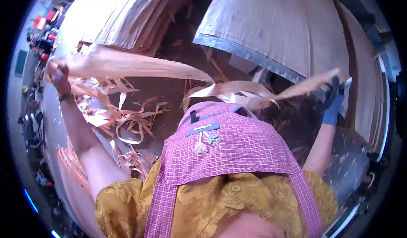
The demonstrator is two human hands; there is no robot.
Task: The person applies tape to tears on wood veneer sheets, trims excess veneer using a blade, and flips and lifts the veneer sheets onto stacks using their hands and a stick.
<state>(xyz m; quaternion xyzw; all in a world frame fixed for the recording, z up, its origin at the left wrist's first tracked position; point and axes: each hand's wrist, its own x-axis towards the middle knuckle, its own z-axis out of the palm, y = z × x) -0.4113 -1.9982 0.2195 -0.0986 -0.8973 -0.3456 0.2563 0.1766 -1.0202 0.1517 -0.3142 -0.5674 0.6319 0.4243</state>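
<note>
Stretching far apart, the bare left hand (pixel 61 77) grips one end of a broad wood strip (pixel 135 65), while the gloved right hand (pixel 333 97) holds a narrower strip (pixel 304 85); whether the two join is unclear. The broad strip lies nearer the left hand, its long axis running sideways, alongside the left sheet stack's (pixel 131 23) near edge. No brands, labels or writing are readable.

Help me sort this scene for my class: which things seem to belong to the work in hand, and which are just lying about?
Likely in use:
left hand, holding a wide pale strip
gloved right hand, with a narrower pale strip reaching it

Apparently lying about:
curled scraps
pinkish strips, lower left
background clutter, too blurred to identify
</note>
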